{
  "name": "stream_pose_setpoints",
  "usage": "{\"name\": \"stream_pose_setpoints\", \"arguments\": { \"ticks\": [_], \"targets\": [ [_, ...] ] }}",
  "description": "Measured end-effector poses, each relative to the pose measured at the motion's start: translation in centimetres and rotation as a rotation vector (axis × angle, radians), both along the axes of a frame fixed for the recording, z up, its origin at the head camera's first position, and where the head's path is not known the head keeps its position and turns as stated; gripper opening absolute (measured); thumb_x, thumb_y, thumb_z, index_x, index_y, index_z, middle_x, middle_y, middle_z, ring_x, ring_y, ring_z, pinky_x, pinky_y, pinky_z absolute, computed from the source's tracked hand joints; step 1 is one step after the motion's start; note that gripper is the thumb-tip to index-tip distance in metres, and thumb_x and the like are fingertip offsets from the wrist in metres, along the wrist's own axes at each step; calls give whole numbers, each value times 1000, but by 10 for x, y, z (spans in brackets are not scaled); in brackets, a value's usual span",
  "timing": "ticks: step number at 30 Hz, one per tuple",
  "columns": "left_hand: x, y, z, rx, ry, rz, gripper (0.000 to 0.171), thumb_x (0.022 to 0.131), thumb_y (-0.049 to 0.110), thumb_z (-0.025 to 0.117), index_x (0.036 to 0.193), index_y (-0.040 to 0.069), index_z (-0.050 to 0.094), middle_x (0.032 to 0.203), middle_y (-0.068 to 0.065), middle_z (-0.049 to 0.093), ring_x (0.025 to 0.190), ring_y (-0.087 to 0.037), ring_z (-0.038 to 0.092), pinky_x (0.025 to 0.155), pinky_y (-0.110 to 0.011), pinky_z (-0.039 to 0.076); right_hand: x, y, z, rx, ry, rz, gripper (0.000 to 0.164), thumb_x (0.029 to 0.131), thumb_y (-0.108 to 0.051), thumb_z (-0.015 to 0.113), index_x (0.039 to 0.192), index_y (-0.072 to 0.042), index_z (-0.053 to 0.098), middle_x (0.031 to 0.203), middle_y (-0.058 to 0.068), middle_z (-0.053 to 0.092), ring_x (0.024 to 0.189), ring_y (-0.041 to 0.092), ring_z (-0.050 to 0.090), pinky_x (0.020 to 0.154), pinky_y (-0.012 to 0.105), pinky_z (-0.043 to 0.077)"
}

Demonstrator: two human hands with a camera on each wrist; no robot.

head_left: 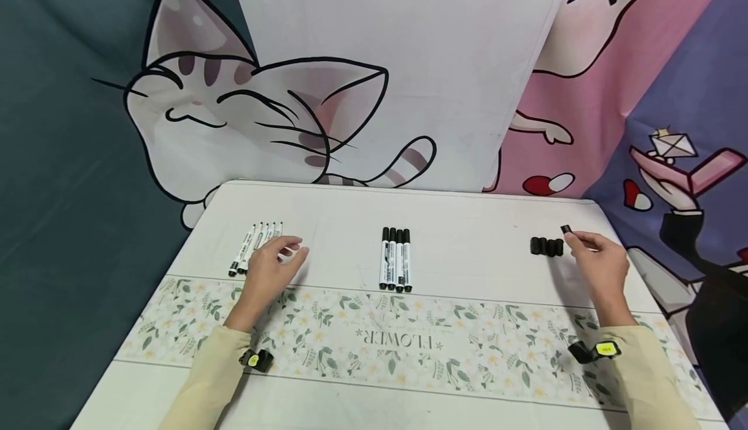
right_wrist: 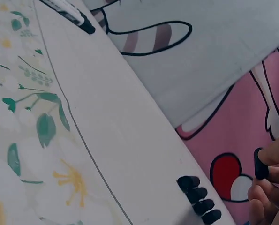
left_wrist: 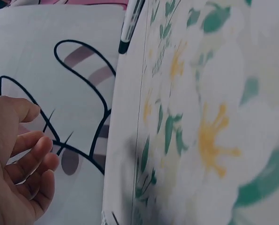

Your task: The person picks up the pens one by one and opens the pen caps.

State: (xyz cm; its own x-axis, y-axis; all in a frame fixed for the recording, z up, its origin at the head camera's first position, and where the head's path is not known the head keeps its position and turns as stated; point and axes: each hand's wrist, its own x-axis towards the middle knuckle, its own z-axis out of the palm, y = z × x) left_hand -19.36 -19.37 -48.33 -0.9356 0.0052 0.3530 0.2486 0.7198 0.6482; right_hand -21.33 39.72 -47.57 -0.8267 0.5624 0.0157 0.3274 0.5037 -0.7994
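Between thumb and fingers my right hand (head_left: 602,265) pinches a black marker cap (head_left: 565,229), held just right of a short row of black marker caps (head_left: 543,246) on the table. The right wrist view also shows the pinched cap (right_wrist: 260,163) above that row. My left hand (head_left: 271,271) hovers near the uncapped white markers (head_left: 252,245) at the left, fingers loosely bent, thumb and fingertips apart. It holds nothing, as the left wrist view of the hand (left_wrist: 24,159) confirms. Part of the uncapped markers is hidden behind this hand.
Several capped white markers (head_left: 395,259) lie side by side mid-table. A floral printed band (head_left: 386,339) crosses the white table cover (head_left: 467,241). Curtains with cartoon prints (head_left: 350,40) hang right behind the table's back edge.
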Motion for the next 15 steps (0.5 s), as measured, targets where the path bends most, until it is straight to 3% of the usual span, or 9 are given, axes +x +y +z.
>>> {"name": "stream_pose_setpoints", "arguments": {
  "ticks": [6, 15],
  "targets": [
    [2, 13, -3, 10, -52, -51, 32, 96, 27, 73, 119, 6, 73, 103, -6, 71, 93, -24, 66, 82, -43, 53, -11, 16, -12, -87, -111, -58, 36, 93, -53, 69, 112, -23, 73, 70, -27, 58, 67, -2, 60, 59, 21, 46],
    [6, 30, -10, -14, -28, -111, 31, 94, 26, 76, 118, 6, 74, 100, -4, 71, 91, -22, 67, 79, -42, 54, -16, 25, -26, -106, -174, -77, 31, 93, -51, 69, 104, -22, 69, 63, -24, 58, 59, 4, 59, 54, 27, 46]
  ]
}}
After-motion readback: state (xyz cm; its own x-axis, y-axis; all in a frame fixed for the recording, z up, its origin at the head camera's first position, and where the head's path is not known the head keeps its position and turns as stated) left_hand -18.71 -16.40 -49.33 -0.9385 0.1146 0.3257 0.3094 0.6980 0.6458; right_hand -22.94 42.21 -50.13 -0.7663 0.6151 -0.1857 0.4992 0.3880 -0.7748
